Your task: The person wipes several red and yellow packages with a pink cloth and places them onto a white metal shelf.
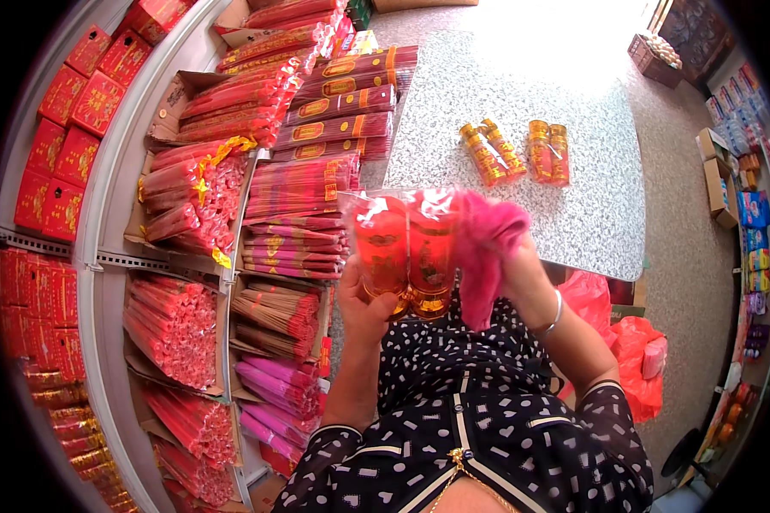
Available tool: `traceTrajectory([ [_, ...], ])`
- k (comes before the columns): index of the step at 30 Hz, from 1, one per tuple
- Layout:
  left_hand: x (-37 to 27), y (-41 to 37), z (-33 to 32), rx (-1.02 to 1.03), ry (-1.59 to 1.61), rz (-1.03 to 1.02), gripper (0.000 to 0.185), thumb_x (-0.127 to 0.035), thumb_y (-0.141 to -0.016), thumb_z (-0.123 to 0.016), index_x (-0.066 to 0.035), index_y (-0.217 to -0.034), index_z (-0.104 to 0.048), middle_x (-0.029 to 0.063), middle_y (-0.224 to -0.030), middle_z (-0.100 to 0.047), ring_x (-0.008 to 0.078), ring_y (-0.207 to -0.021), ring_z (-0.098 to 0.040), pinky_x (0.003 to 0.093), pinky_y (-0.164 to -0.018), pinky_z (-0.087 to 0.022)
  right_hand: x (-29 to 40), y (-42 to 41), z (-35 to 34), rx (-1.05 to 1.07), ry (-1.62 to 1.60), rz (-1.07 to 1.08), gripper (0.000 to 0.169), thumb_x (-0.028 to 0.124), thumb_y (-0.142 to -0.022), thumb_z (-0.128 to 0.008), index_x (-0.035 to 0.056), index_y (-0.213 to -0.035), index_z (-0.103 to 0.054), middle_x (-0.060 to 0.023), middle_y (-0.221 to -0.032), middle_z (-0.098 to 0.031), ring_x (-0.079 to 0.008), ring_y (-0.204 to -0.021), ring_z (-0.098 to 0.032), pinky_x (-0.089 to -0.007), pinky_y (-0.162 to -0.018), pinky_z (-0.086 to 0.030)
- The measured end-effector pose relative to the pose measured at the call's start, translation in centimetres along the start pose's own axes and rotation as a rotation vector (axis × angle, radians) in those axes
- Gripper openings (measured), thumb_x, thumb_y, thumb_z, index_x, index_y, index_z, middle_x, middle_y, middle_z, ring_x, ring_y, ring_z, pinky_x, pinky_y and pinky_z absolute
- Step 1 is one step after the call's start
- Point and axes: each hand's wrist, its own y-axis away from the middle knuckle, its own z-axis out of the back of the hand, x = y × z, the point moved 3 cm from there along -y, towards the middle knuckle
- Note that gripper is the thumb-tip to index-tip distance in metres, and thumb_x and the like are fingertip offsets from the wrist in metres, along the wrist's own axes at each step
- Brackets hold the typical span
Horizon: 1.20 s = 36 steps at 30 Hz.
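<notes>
My left hand grips a clear plastic pack of two red candles with gold bases, thumb across its lower front. A bright pink cloth hangs from my right hand, against the right side of the pack; the cloth hides most of my fingers. Beyond them, on a speckled grey table, lie two more wrapped pairs of red and gold candles, one pair tilted, the other nearly straight.
Shelves on the left hold bundled incense sticks, long incense packs and red boxes. Red plastic bags are below the table's near right edge. A basket stands at the far right, and stocked shelves line the right side.
</notes>
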Motion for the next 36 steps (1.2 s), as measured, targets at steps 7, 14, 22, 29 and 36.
traceTrajectory([
  [7, 0.6, 0.1, -1.0, 0.118, 0.118, 0.135, 0.061, -0.007, -0.069, -0.069, 0.006, -0.124, -0.046, 0.0115, -0.118, -0.059, 0.0199, -0.106, -0.06, 0.0341, -0.092, -0.049, 0.5, -0.5, -0.3, 0.09, 0.131, -0.045, 0.032, 0.015, -0.092, -0.06, 0.0, -0.119, -0.053, -0.0074, -0.109, -0.062, -0.0161, -0.1, -0.061, -0.0316, -0.089, -0.05],
  [14, 0.7, 0.1, -1.6, 0.119, 0.137, 0.203, 0.059, -0.012, -0.069, -0.069, 0.007, -0.12, -0.045, 0.0127, -0.112, -0.06, 0.019, -0.104, -0.06, 0.0338, -0.091, -0.049, 1.0, -1.8, -0.9, 0.071, -0.172, -0.057, 0.031, 0.016, -0.095, -0.054, -0.0013, -0.121, -0.05, -0.0148, -0.116, -0.059, -0.0245, -0.107, -0.06, -0.0401, -0.091, -0.052],
  [22, 0.8, -0.3, -2.1, 0.046, 0.138, 0.169, 0.061, -0.018, -0.071, -0.071, 0.004, -0.119, -0.042, 0.0143, -0.114, -0.058, 0.0209, -0.1, -0.062, 0.0346, -0.089, -0.051, -0.5, 0.5, -1.1, 0.01, 0.217, -0.118, 0.028, 0.017, -0.092, -0.059, -0.0008, -0.114, -0.057, -0.009, -0.108, -0.063, -0.0148, -0.1, -0.061, -0.0309, -0.085, -0.051],
  [29, 0.1, -0.8, -2.4, 0.096, 0.277, 0.18, 0.054, -0.013, -0.072, -0.064, 0.004, -0.118, -0.043, 0.0148, -0.113, -0.059, 0.0226, -0.101, -0.062, 0.0348, -0.088, -0.052, 2.9, -1.1, -0.4, -0.06, 0.152, -0.053, 0.026, 0.007, -0.089, -0.06, 0.0015, -0.114, -0.055, -0.0081, -0.108, -0.062, -0.0161, -0.1, -0.06, -0.0331, -0.084, -0.052],
  [36, 0.5, -0.6, -2.0, 0.077, 0.197, 0.137, 0.051, -0.004, -0.069, -0.051, 0.005, -0.118, -0.045, 0.0132, -0.112, -0.059, 0.0192, -0.101, -0.061, 0.0324, -0.089, -0.051, -0.9, 1.4, -1.3, 0.014, 0.154, -0.207, 0.029, 0.014, -0.091, -0.06, 0.0019, -0.117, -0.053, -0.0086, -0.111, -0.061, -0.0164, -0.102, -0.06, -0.0327, -0.086, -0.051],
])
